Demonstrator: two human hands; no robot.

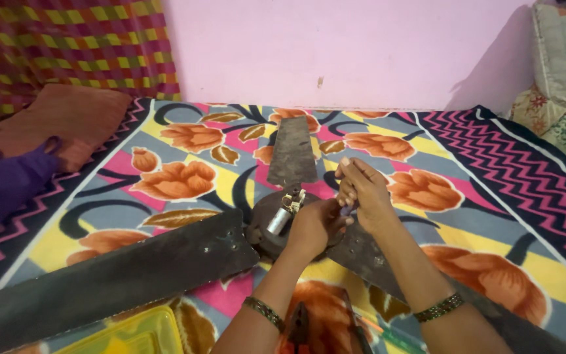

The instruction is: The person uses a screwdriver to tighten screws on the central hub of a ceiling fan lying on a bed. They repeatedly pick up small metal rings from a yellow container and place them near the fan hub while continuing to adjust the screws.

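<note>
The right hand (pixel 361 190) pinches a small pale part, too small to identify, between closed fingertips, just above the left hand (pixel 314 226), whose fingers curl onto the dark fan motor hub (pixel 270 229) beside its silver shaft (pixel 279 220). The hub lies mid-blanket (pixel 492 170), three rusty blades (pixel 292 152) radiating outward. Pliers (pixel 299 328) and a yellow box (pixel 132 334) sit at the near edge.

My left hand (pixel 312 226) rests on the round dark metal fan motor hub (pixel 268 226), which lies on the flowered blanket (pixel 185 170) before me. My right hand (pixel 361 190) is just right of it, touching the left. One long dark fan blade (pixel 293 151) runs behind the hub toward the pink wall (pixel 335 52); another (pixel 113 278) stretches left. A yellow plastic box (pixel 132 334) sits nearest me, left.
</note>
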